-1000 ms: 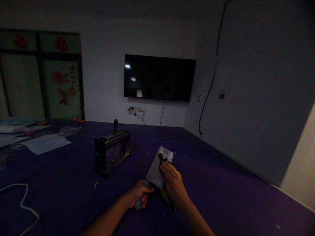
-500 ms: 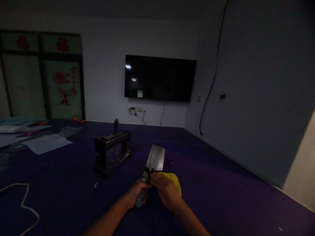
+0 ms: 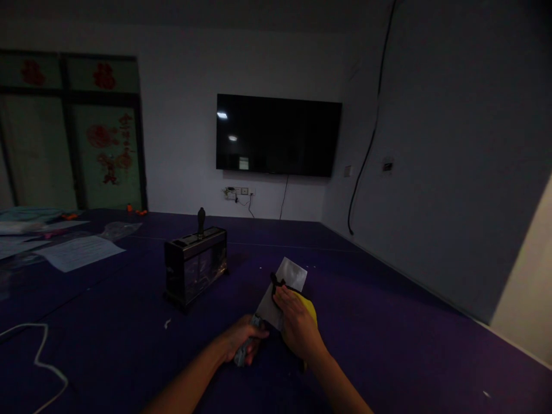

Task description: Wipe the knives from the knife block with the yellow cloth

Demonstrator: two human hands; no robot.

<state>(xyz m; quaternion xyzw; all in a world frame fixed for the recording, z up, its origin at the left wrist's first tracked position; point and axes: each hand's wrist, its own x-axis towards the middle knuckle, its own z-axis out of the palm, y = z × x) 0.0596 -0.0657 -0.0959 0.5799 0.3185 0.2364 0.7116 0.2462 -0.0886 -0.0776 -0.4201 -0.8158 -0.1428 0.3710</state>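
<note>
My left hand [image 3: 244,339] is closed around the greyish handle of a cleaver [image 3: 294,274], whose broad metal blade points up and to the right. Against the blade's face, my right hand [image 3: 297,319] presses a yellow cloth with a dark edge [image 3: 309,308]. Its fingers lie over the cloth and cover the middle of the blade. Beyond my left hand, a black-framed knife block [image 3: 196,267] with clear sides stands upright, one dark handle [image 3: 201,221] sticking out of its top.
Both hands work above a purple surface [image 3: 379,322]. Printed paper [image 3: 81,253] and crumpled clear plastic [image 3: 121,230] lie at the left. A white cable [image 3: 41,363] curls at the lower left. On the far wall hangs a television [image 3: 278,135].
My right hand and the cloth have slid up the blade, away from the handle. The cleaver has tilted further to the right, while my left hand keeps its grip.
</note>
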